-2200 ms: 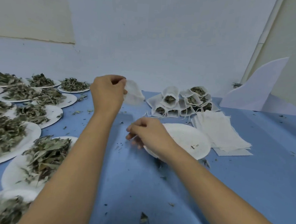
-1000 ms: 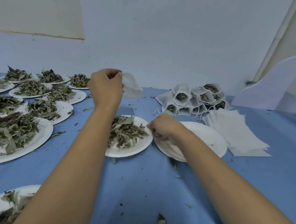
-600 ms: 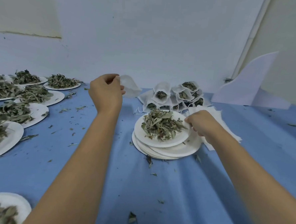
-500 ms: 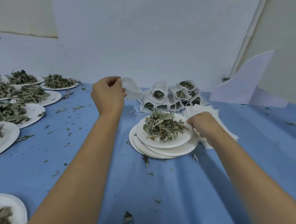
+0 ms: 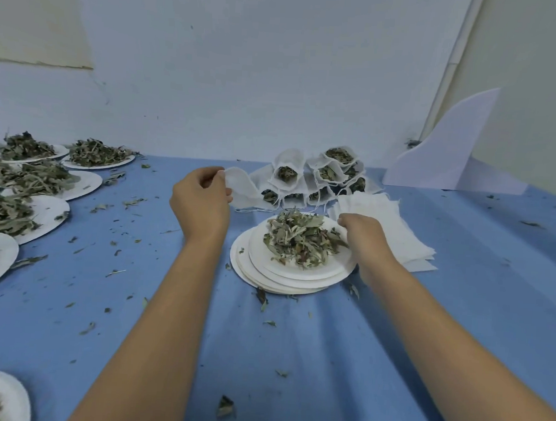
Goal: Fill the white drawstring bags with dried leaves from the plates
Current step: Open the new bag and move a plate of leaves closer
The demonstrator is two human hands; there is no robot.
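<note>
Now left hand pinches empty bag; right hand grips leaf-heaped plate.

- Drawstring bag pinched in the left hand: thin white woven cloth, matt, limp.
- Top paper plate gripped by the right hand: white paper, smooth, matt.
- Dried leaves beside that grip: grey-green, crinkled, dull.
- Empty bags just beyond it: matt white cloth, frayed edges.
- Table cover below both grips: blue cloth, matt, creased.
</note>
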